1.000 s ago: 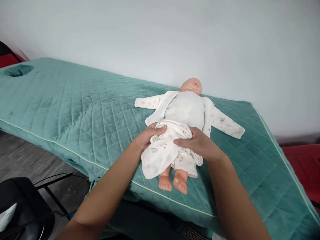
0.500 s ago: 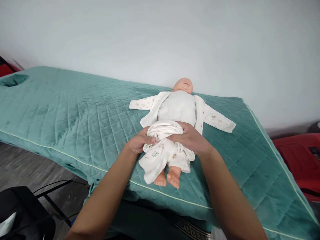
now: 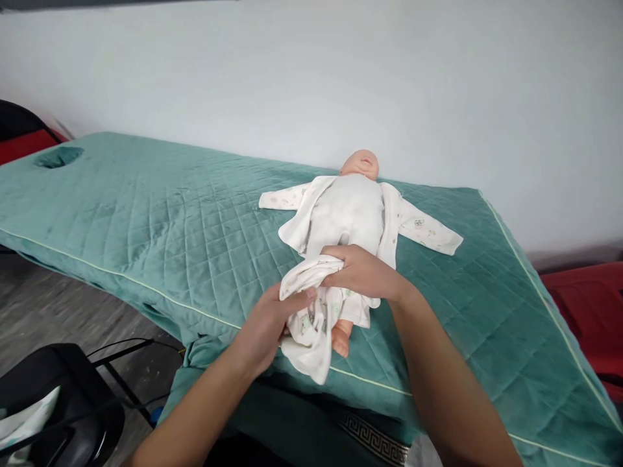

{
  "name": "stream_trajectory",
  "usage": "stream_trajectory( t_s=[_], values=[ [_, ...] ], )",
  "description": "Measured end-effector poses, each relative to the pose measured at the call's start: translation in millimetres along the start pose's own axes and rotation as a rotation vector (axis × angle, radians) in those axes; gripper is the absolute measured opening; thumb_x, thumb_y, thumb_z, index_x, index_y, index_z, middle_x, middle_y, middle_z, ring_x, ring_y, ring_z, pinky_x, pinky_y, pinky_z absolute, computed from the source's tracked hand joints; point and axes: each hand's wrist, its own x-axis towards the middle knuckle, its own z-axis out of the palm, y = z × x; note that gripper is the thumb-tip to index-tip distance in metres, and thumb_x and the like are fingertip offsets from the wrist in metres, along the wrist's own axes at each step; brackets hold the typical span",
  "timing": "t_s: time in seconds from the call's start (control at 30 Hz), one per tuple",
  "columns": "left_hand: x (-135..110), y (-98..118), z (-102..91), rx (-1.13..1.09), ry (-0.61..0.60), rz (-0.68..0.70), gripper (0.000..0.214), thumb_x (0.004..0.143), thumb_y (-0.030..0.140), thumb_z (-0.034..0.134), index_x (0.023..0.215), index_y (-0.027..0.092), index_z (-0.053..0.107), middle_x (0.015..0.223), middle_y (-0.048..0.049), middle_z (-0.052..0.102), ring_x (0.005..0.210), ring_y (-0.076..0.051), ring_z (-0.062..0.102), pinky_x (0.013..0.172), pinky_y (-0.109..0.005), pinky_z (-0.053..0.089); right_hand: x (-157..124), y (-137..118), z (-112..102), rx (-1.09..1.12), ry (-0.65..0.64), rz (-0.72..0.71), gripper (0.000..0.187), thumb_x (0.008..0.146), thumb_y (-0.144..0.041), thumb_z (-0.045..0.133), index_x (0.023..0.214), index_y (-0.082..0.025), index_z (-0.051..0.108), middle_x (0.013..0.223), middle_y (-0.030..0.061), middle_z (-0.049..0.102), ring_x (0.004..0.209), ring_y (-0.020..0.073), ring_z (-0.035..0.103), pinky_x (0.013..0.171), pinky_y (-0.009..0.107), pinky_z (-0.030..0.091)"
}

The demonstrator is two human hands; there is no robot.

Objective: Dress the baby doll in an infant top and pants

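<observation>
Baby doll (image 3: 346, 204) on massage bed (image 3: 170, 201)
L hand (image 3: 268, 324) & R hand (image 3: 366, 271) gripping bunched printed pants (image 3: 311, 353), doll's head (image 3: 359, 164) abt 1 o'clock from 'em

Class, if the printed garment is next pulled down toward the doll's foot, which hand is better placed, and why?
Probably the left hand: it grips the printed garment lower, nearer the massage table's near edge, while the right hand holds it higher, by the baby doll's hips.
</observation>
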Motion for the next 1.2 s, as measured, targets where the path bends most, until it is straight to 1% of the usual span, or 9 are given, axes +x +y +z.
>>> stream_trajectory(
  t_s=[0.13,0.23,0.37,0.53,0.63,0.73,0.97,1.1,1.2],
  values=[
    [-28,-6,16.1,-0.003,0.077,-0.034,0.039,0.074,0.048,0.082,0.096,0.017,0.074,0.077,-0.0041,0.067,0.065,-0.015,0.056,0.053,-0.023,0.039,-3,5,0,-0.088,-0.017,-0.07,0.009,0.079,-0.025,0.069,0.076,-0.019,0.065,0.081,-0.0009,0.064,0.08,0.0161,0.058,0.071,0.026,0.042],
    [-44,-12,24.5,-0.079,0.071,-0.05,0.037,0.076,0.047,0.08,0.098,0.019,0.075,0.08,-0.0051,0.068,0.063,-0.013,0.053,0.05,-0.023,0.035,-6,6,-1,-0.148,-0.075,-0.016,0.007,0.078,-0.024,0.067,0.074,-0.019,0.065,0.076,-0.0015,0.064,0.077,0.0158,0.058,0.067,0.026,0.04],
    [-55,-26,28.0,-0.182,0.111,-0.069,0.034,0.076,0.045,0.08,0.093,0.017,0.074,0.072,-0.004,0.062,0.058,-0.011,0.047,0.048,-0.023,0.036,-8,4,-2,-0.22,-0.135,0.021,0.009,0.077,-0.02,0.062,0.069,-0.018,0.063,0.068,-0.0034,0.06,0.071,0.0139,0.055,0.063,0.025,0.036],
    [-58,-51,20.4,-0.239,0.141,-0.104,0.044,0.068,0.049,0.085,0.092,0.015,0.073,0.064,-0.0026,0.06,0.05,-0.011,0.049,0.04,-0.023,0.038,-6,4,-3,-0.274,-0.167,-0.008,0.008,0.075,-0.018,0.061,0.067,-0.018,0.064,0.067,-0.0034,0.06,0.068,0.0129,0.052,0.061,0.026,0.034],
    [-56,-60,16.3,-0.256,0.153,-0.099,0.047,0.068,0.051,0.085,0.097,0.016,0.073,0.065,-0.0028,0.061,0.05,-0.012,0.051,0.039,-0.023,0.04,-7,4,-3,-0.286,-0.169,-0.013,0.009,0.075,-0.018,0.062,0.066,-0.017,0.065,0.065,-0.003,0.058,0.067,0.0127,0.05,0.06,0.026,0.033],
    [-54,-63,12.4,-0.265,0.181,-0.065,0.046,0.07,0.049,0.085,0.098,0.015,0.072,0.066,-0.0027,0.062,0.05,-0.011,0.051,0.039,-0.022,0.042,-7,4,-1,-0.327,-0.159,-0.003,0.013,0.077,-0.019,0.062,0.064,-0.017,0.063,0.064,-0.0031,0.056,0.065,0.0119,0.047,0.06,0.027,0.031],
    [-55,-67,-2.1,-0.208,0.244,-0.019,0.041,0.071,0.047,0.084,0.089,0.014,0.067,0.076,-0.0048,0.066,0.056,-0.013,0.056,0.043,-0.024,0.046,-6,2,7,-0.451,-0.162,0.024,0.033,0.081,-0.029,0.066,0.053,-0.018,0.053,0.058,-0.0044,0.046,0.062,0.0102,0.041,0.06,0.028,0.028],
    [-50,-70,-11.8,-0.139,0.327,0.029,0.036,0.073,0.043,0.082,0.092,0.015,0.067,0.074,-0.0012,0.064,0.058,-0.012,0.054,0.047,-0.024,0.047,-5,1,8,-0.431,-0.161,0.045,0.029,0.079,-0.038,0.072,0.058,-0.019,0.063,0.062,-0.0028,0.057,0.064,0.012,0.048,0.061,0.028,0.032],
    [-42,-70,-18.2,-0.058,0.312,0.069,0.031,0.076,0.043,0.078,0.086,0.017,0.065,0.072,0.0009,0.061,0.059,-0.012,0.052,0.05,-0.024,0.047,-5,1,8,-0.401,-0.155,0.069,0.027,0.075,-0.042,0.075,0.061,-0.02,0.068,0.063,-0.0029,0.059,0.064,0.0125,0.05,0.059,0.028,0.032]
  ],
)
